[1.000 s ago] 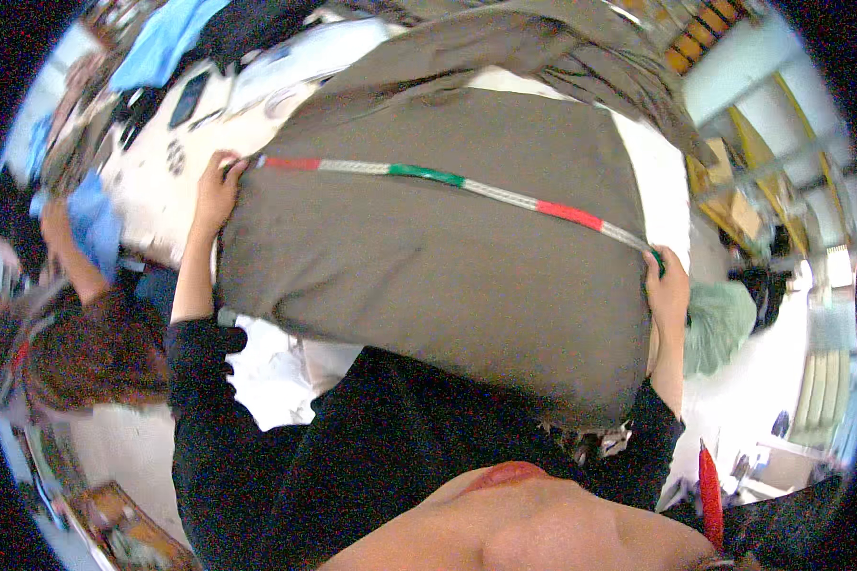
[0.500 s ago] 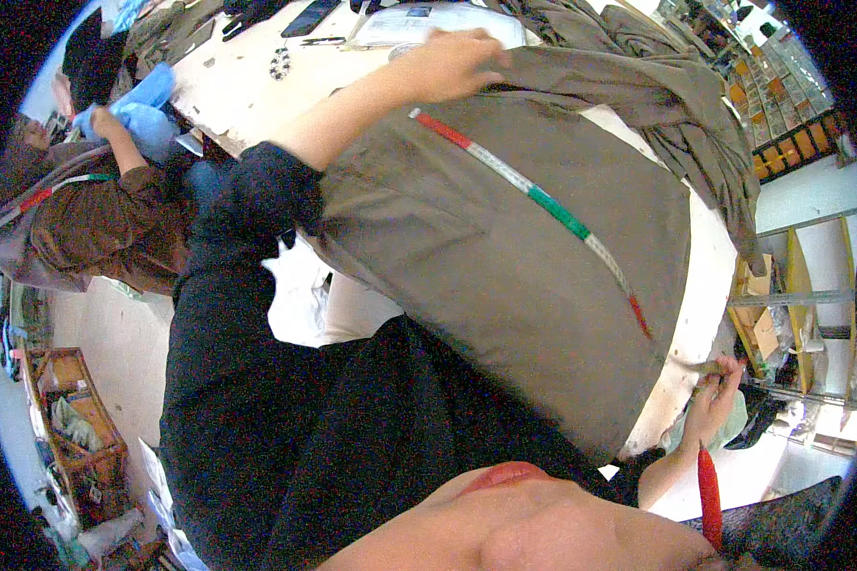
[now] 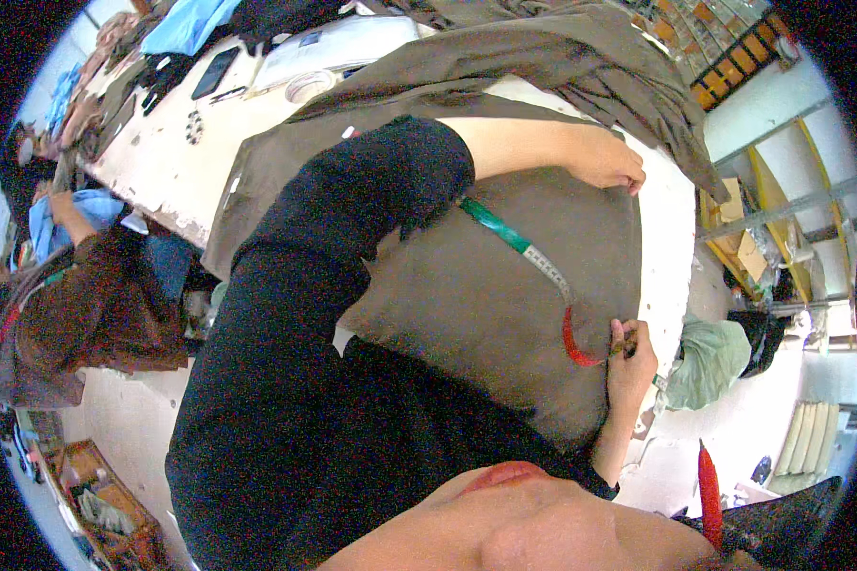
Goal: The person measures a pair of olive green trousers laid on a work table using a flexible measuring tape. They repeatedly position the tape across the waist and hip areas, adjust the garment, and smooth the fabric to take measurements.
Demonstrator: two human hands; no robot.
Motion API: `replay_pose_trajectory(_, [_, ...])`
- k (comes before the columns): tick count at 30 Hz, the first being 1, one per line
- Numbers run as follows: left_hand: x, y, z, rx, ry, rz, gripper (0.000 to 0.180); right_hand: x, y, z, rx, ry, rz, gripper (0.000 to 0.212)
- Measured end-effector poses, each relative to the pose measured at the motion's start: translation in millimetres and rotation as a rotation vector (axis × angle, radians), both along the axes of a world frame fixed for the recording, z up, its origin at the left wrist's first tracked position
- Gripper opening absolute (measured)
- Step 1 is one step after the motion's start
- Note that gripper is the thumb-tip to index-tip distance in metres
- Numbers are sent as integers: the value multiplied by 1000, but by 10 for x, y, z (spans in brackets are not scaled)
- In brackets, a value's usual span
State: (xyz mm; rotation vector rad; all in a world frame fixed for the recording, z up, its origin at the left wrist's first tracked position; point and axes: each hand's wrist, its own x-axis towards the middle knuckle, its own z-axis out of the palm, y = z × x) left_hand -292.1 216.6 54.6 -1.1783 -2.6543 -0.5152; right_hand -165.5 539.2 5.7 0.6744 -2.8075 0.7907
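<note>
The left hand (image 3: 604, 162), fingers curled, is at the brown cloth's (image 3: 486, 324) right edge; the right hand (image 3: 630, 360), grip half bent, is just beside the tape measure (image 3: 495, 226), which curves across the cloth on the tabletop (image 3: 665, 271). Whether either pinches anything, I cannot tell.

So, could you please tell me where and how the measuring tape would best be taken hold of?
I'd pinch the measuring tape across its red stretch, probably coming from the right: that stretch bends toward the right edge of the brown cloth and shows uncovered, whereas beyond the green stretch the tape disappears beneath the black left sleeve.
</note>
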Motion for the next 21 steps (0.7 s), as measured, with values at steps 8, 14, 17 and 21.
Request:
replay_pose_trajectory(8, [310,270,-646,-90,77,578,62,-1,33,-69,108,50,0,24])
replay_pose_trajectory(14, [392,16,-747,-153,-33,602,73,14,28,-25,124,39,22,44])
replay_pose_trajectory(17, [452,-94,-738,-184,-18,600,72,11,21,3,154,19,33,51])
replay_pose_trajectory(21, [488,-204,-700,-99,-63,560,63,-21,-20,106,144,-67,36,45])
